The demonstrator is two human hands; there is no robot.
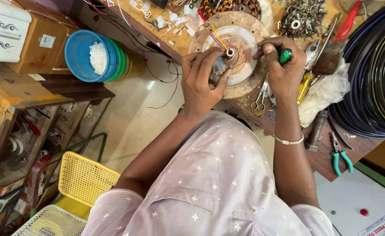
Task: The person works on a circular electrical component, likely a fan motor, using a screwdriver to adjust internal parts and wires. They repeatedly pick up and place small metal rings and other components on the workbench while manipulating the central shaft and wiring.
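The round rusty metal motor plate (pixel 240 52) lies near the wooden desk's (pixel 179 41) front edge. The left hand (pixel 201 78) pinches its central shaft, steadying it, while the right hand (pixel 280 65), clamped around a green-handled screwdriver (pixel 285 56), works beside it.

head cam | looks steeply down | close over workbench (pixel 181 43) | single view

A worn wooden workbench (pixel 328 159) carries a round rusty metal disc (pixel 245 52) with coloured wires at its hub. Beside the disc lie small scissors (pixel 259 99), a paintbrush (pixel 332 57), a heap of nuts and washers (pixel 301 17), a hammer (pixel 317 131) and green-handled pliers (pixel 342 155) (near the bench's edge). Coils of dark cable (pixel 371 78) rest at one end.
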